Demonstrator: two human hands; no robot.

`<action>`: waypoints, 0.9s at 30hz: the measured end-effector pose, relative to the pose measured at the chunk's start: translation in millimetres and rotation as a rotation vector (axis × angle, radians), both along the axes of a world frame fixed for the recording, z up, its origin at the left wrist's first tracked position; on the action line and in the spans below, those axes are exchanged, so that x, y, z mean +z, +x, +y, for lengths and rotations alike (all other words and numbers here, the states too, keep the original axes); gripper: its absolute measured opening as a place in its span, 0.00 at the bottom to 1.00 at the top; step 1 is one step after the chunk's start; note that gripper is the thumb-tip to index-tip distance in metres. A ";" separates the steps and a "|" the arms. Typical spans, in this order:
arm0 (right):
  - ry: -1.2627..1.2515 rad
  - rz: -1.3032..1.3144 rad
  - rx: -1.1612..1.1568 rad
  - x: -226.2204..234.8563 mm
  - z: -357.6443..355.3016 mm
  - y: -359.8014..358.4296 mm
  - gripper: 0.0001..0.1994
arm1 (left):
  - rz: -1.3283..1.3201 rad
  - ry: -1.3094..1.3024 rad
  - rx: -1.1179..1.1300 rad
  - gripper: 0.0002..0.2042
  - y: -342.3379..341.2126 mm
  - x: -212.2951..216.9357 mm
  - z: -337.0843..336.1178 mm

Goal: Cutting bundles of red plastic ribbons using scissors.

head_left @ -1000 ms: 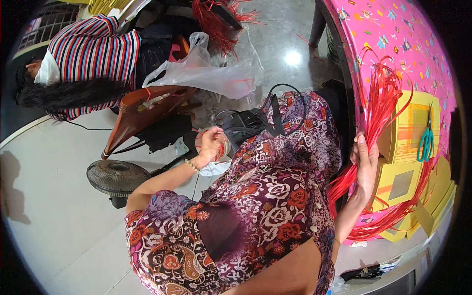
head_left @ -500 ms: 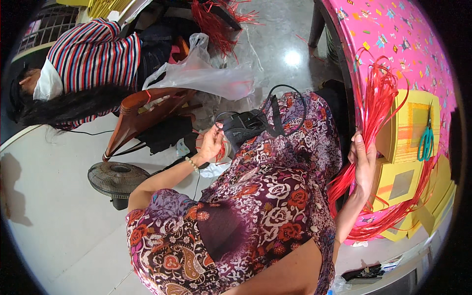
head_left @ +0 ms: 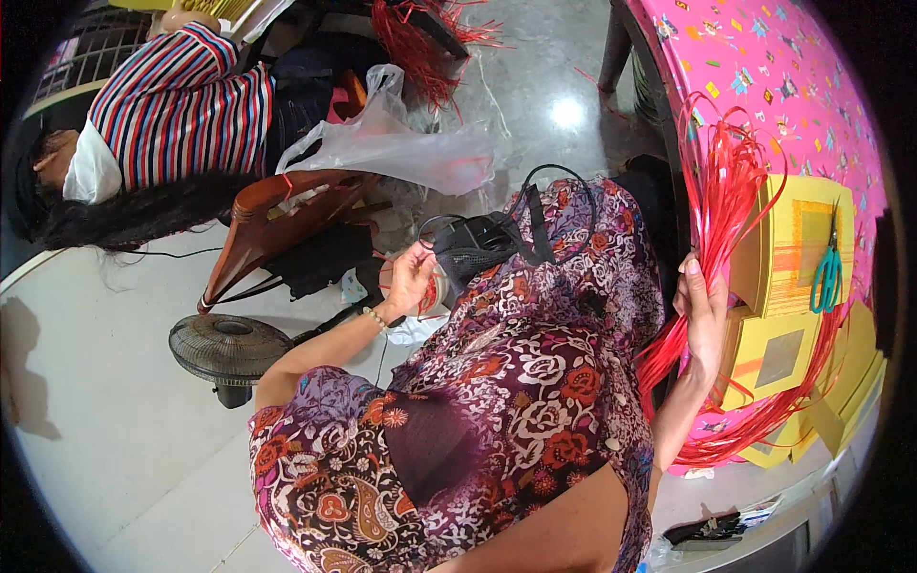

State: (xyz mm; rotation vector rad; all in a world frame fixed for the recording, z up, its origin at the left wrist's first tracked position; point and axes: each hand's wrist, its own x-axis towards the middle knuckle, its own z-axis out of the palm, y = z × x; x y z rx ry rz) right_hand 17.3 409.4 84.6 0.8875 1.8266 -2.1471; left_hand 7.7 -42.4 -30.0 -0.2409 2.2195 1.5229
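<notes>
My right hand (head_left: 705,310) is closed round a bundle of shiny red plastic strips (head_left: 718,215) at the table's near edge. The upper ends fan out loosely over the table, and the lower ends hang beside my lap. My left hand (head_left: 411,279) is closed at the fingertips, next to a black mesh pouch with a cable (head_left: 475,250) on my lap. Anything thin between those fingertips is too small to make out. Just behind that hand, partly hidden, shows a round red-and-white thing (head_left: 437,291).
On the pink patterned tablecloth (head_left: 755,57) lie yellow boxes (head_left: 798,248), teal-handled scissors (head_left: 827,277) and more red strips (head_left: 755,435). To my left are a wooden chair (head_left: 250,215), a black fan (head_left: 229,344), a plastic bag (head_left: 401,153) and another person in a striped top (head_left: 181,115).
The tops of the red strips have shifted slightly in my right hand. The other person's arm has moved up, and a hand now shows by the yellow things. My left hand has barely moved.
</notes>
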 end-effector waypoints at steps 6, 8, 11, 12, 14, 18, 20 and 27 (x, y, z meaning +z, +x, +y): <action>-0.018 0.012 0.001 -0.6 2.6 2.2 0.10 | 0.040 -0.074 -0.006 0.04 -6.1 0.1 -0.9; -0.015 0.012 -0.004 0.9 3.2 2.9 0.10 | 0.063 -0.113 -0.040 0.05 -7.8 -0.7 -3.5; -0.022 0.001 -0.044 4.0 1.6 3.9 0.10 | 0.111 -0.188 -0.105 0.06 -11.2 1.4 -6.2; -0.014 0.007 -0.042 4.3 1.4 4.4 0.10 | 0.135 -0.222 -0.135 0.06 -12.3 2.3 -5.9; -0.006 0.013 -0.039 4.5 1.5 4.8 0.10 | 0.154 -0.237 -0.145 0.06 -14.0 3.9 -4.6; -0.034 0.025 -0.027 3.8 1.4 5.5 0.10 | 0.118 -0.303 -0.149 0.06 -20.3 21.9 8.7; -0.041 0.027 -0.023 5.9 0.3 4.4 0.10 | 0.144 -0.246 -0.128 0.06 -19.0 14.3 5.5; -0.050 0.044 -0.025 11.2 -5.6 6.9 0.11 | 0.208 -0.261 -0.153 0.08 -28.1 17.2 8.3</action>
